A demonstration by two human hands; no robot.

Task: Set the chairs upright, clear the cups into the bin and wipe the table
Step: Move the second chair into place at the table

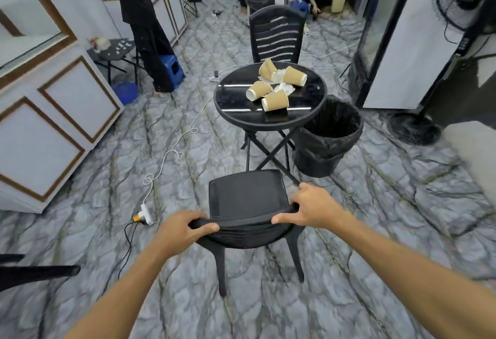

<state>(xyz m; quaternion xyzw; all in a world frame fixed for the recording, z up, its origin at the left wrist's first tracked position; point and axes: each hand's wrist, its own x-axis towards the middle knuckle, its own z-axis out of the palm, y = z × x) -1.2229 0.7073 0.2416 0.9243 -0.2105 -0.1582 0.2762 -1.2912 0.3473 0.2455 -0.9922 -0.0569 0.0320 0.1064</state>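
Observation:
A black plastic chair (245, 193) stands upright just in front of me, its seat facing the round black table (230, 102). My left hand (185, 227) grips the left end of its backrest top and my right hand (312, 208) grips the right end. Several brown paper cups (275, 100) lie tipped over on the table among crumpled white napkins (284, 88). A second black chair (276, 35) stands upright on the far side of the table. A black bin (330, 137) lined with a black bag sits on the floor at the table's right.
White cables and a power strip (145, 213) trail across the floor at left. White cabinets (53, 113) line the left wall. A standing fan (413, 126) and a fridge stand at right. One person stands at back left, another crouches at the back. A dark chair leg (40, 271) pokes in at left.

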